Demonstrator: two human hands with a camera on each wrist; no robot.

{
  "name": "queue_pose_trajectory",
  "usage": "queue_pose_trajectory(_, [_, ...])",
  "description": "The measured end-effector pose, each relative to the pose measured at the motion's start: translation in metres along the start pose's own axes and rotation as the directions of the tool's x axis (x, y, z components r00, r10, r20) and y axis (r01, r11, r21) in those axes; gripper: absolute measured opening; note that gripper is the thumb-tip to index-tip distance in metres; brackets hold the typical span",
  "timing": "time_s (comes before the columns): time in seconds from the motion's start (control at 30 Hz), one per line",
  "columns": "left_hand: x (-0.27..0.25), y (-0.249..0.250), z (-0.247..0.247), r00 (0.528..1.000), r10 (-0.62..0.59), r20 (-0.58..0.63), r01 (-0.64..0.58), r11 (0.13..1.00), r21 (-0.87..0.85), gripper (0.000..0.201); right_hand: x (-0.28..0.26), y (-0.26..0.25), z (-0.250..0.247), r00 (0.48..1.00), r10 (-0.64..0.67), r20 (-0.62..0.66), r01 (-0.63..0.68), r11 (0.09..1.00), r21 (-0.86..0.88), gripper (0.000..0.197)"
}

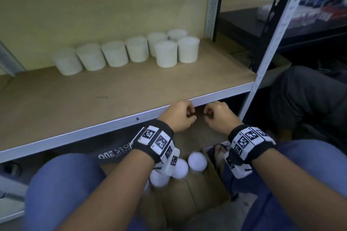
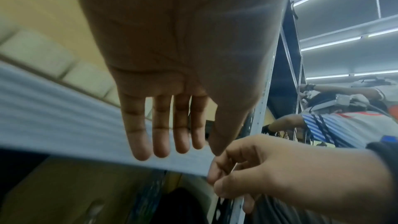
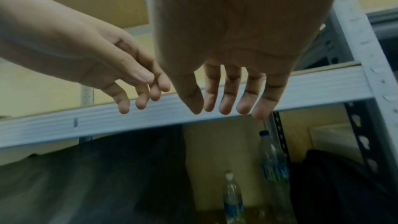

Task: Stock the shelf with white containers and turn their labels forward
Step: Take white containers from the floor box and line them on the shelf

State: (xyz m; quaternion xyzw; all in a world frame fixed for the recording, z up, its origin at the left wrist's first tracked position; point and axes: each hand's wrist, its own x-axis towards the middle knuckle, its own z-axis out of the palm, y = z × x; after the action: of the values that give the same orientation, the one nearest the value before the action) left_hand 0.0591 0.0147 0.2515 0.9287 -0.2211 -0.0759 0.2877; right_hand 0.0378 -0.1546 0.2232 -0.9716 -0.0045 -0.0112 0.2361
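Several white containers (image 1: 116,53) stand in a row at the back of the wooden shelf (image 1: 93,99), with two more (image 1: 166,53) in front at the right end. No labels can be made out. A cardboard box (image 1: 187,202) between my knees holds more containers, showing as round white lids (image 1: 197,161). My left hand (image 1: 189,114) and right hand (image 1: 208,114) hover side by side at the shelf's front rail (image 1: 84,133), both empty. The wrist views show the left fingers (image 2: 168,134) and right fingers (image 3: 226,91) hanging relaxed, apart from the rail.
A grey upright post (image 1: 272,47) bounds the shelf on the right, with another person's leg (image 1: 309,95) beyond it. Two plastic bottles (image 3: 273,159) and a dark bag (image 1: 116,154) sit under the shelf. The front half of the shelf board is bare.
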Motion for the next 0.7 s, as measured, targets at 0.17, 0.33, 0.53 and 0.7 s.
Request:
queue_pose_trajectory(0.17, [-0.006, -0.04, 0.057, 0.983, -0.088, 0.16, 0.086, 0.996, 0.019, 0.028, -0.007, 0.027, 0.05, 0.976, 0.115, 0.184, -0.105, 0.993, -0.06, 0.026])
queue_pose_trajectory(0.33, [-0.01, -0.092, 0.119, 0.927, -0.261, 0.269, 0.261, 0.965, 0.036, 0.036, -0.009, 0.052, 0.111, 0.885, 0.237, 0.401, -0.196, 0.97, -0.142, 0.032])
queue_pose_trajectory(0.53, [-0.012, -0.141, 0.188, 0.819, -0.414, 0.398, 0.382, 0.91, 0.16, 0.053, -0.011, 0.082, 0.178, 0.826, 0.255, 0.503, -0.149, 0.959, -0.24, 0.045])
queue_pose_trajectory(0.7, [-0.007, -0.163, 0.231, 0.79, -0.453, 0.413, 0.378, 0.891, 0.252, 0.07, -0.002, 0.098, 0.22, 0.781, 0.217, 0.585, -0.058, 0.959, -0.278, 0.063])
